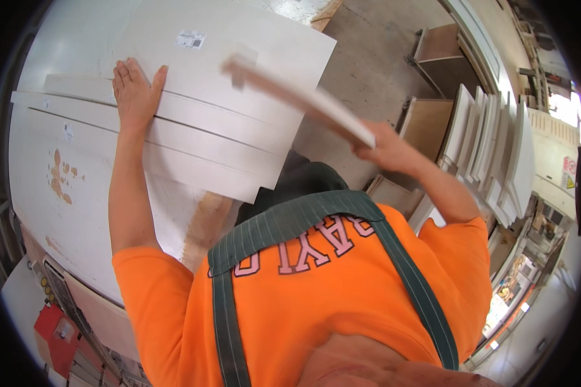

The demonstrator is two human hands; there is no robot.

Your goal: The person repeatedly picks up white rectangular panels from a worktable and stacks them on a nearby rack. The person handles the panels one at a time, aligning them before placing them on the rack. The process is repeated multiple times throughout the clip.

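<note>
Head view: my left hand (134,90) lies flat, fingers spread, on the top white panel (239,77) of a stack on the white worktable (51,193). My right hand (382,149) grips a narrow white board (300,98), blurred, above the stack's right edge. More white panels (497,148) lean upright at right.

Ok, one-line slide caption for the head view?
Left hand flat on stacked white panels; right hand grips a white strip above them.
</note>
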